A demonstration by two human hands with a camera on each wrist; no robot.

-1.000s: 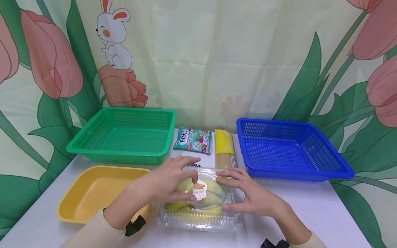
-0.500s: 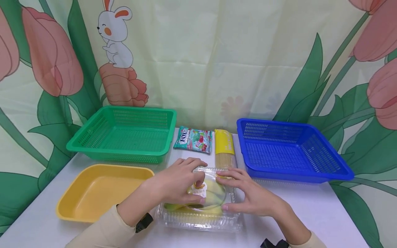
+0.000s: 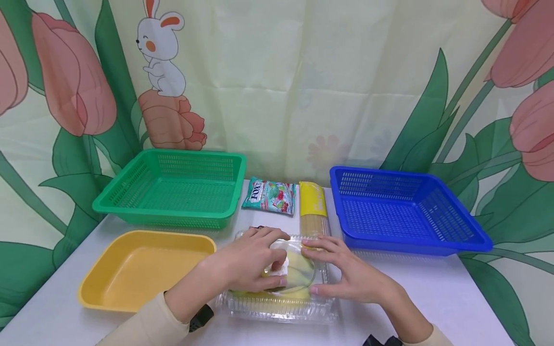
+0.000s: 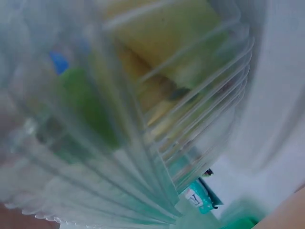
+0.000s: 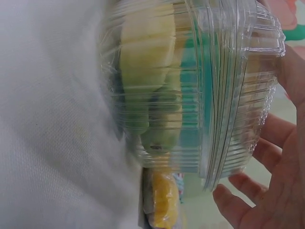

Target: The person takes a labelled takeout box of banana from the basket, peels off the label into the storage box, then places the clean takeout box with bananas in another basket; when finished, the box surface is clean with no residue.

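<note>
Over the last second, the left hand point(image 3: 255, 259) has shifted rightward across the lid of the clear container point(image 3: 279, 305), ending slightly nearer the person than half a second ago. Its index finger and thumb now cover most of the white sticker point(image 3: 284, 269), whose banana print was readable at first. The right end of the yellow tub point(image 3: 134, 269), formerly behind the left forearm, has come into sight as the arm moved.

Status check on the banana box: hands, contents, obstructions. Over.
Left hand over clear box, partly hiding its label; right hand at its right side. Bananas inside. Only hands obstruct the top; yellow-wrapped pack just behind.
</note>
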